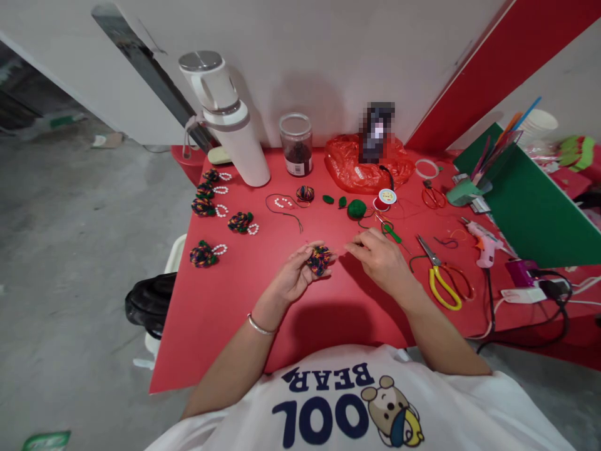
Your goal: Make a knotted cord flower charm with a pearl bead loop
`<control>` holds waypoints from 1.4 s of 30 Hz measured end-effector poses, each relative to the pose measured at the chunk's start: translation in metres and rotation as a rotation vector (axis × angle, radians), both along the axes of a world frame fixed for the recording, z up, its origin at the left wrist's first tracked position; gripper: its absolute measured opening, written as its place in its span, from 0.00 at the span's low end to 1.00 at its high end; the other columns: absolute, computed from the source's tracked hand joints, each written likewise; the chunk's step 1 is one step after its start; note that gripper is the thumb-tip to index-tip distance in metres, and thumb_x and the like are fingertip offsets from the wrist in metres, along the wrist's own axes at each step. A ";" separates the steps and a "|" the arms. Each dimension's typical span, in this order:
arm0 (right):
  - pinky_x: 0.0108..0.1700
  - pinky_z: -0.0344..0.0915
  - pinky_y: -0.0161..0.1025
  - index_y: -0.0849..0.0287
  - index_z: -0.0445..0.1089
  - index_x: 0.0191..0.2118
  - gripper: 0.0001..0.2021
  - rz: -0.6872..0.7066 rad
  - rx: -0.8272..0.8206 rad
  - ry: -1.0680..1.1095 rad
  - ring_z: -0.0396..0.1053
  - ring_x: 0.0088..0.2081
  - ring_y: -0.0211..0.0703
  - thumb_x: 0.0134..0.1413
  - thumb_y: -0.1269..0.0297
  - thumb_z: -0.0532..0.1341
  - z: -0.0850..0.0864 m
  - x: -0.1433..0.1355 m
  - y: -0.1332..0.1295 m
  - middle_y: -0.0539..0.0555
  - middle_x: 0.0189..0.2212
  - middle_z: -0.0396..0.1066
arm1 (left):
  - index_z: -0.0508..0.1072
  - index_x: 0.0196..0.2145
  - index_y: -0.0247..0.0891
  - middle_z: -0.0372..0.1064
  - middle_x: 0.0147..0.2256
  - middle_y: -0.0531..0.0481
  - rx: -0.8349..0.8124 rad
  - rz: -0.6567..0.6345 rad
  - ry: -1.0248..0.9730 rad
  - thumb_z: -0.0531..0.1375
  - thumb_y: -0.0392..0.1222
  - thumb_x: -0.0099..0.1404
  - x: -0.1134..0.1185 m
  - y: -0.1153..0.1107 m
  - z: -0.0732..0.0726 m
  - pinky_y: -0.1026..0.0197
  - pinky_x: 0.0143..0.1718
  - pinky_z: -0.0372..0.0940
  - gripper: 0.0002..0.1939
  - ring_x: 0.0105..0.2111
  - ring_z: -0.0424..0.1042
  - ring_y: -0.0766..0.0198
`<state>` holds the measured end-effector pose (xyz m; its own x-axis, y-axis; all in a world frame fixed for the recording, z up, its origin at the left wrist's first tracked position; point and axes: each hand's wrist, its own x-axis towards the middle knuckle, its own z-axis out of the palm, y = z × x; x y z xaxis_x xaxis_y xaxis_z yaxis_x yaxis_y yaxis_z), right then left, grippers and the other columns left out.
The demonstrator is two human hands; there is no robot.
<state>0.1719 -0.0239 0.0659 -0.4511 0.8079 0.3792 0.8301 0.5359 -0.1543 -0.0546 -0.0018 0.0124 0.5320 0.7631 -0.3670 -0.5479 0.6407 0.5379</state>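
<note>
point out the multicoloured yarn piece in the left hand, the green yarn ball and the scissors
multicoloured yarn piece (pixel 320 262): head view, middle of its face
green yarn ball (pixel 357 208): head view, its centre
scissors (pixel 436 264): head view, where blades meet handles

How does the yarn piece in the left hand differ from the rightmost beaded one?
The held piece sits in the left hand; the beaded piece lies on the table. The beaded piece has a white bead loop; the held piece shows none. Both are multicoloured yarn.

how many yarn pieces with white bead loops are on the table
5: three yarn pieces beside the bottle, one to their lower right, one lowest, at far left.
</note>
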 end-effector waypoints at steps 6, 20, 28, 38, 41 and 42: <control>0.38 0.61 0.41 0.58 0.78 0.41 0.14 -0.009 0.045 -0.005 0.63 0.40 0.47 0.66 0.76 0.55 0.001 0.003 -0.001 0.58 0.36 0.73 | 0.73 0.49 0.35 0.77 0.47 0.39 0.000 0.016 0.013 0.61 0.40 0.69 0.000 0.001 -0.001 0.51 0.40 0.79 0.12 0.48 0.79 0.48; 0.38 0.61 0.41 0.59 0.77 0.41 0.14 0.001 0.033 -0.022 0.62 0.39 0.47 0.66 0.78 0.54 -0.001 0.001 -0.002 0.58 0.35 0.73 | 0.73 0.49 0.35 0.77 0.48 0.39 0.000 0.022 0.027 0.60 0.40 0.69 0.001 0.001 -0.005 0.50 0.40 0.78 0.12 0.48 0.79 0.49; 0.37 0.60 0.40 0.58 0.78 0.42 0.12 0.004 0.016 -0.019 0.63 0.39 0.46 0.67 0.75 0.56 -0.005 -0.004 -0.004 0.57 0.35 0.73 | 0.73 0.49 0.36 0.77 0.49 0.39 -0.019 0.008 0.028 0.60 0.40 0.70 0.000 0.000 -0.004 0.49 0.40 0.79 0.12 0.50 0.78 0.47; 0.36 0.62 0.40 0.58 0.78 0.44 0.13 -0.007 -0.046 0.119 0.65 0.37 0.46 0.68 0.73 0.55 -0.017 -0.013 -0.010 0.57 0.33 0.72 | 0.75 0.48 0.35 0.77 0.49 0.40 -0.011 0.017 0.024 0.59 0.41 0.69 0.001 0.000 -0.004 0.50 0.39 0.79 0.12 0.49 0.78 0.48; 0.37 0.63 0.40 0.58 0.78 0.45 0.14 -0.006 -0.092 0.139 0.66 0.37 0.46 0.68 0.73 0.54 -0.020 -0.015 -0.013 0.57 0.34 0.72 | 0.75 0.48 0.35 0.77 0.49 0.39 -0.002 0.015 0.026 0.60 0.42 0.69 0.001 0.000 -0.005 0.50 0.40 0.79 0.12 0.49 0.78 0.49; 0.37 0.63 0.40 0.58 0.78 0.45 0.14 -0.009 -0.109 0.140 0.66 0.37 0.46 0.68 0.74 0.54 -0.020 -0.015 -0.014 0.57 0.34 0.72 | 0.75 0.48 0.35 0.77 0.49 0.39 0.000 0.016 0.027 0.60 0.42 0.69 0.001 0.000 -0.005 0.50 0.40 0.79 0.12 0.49 0.78 0.49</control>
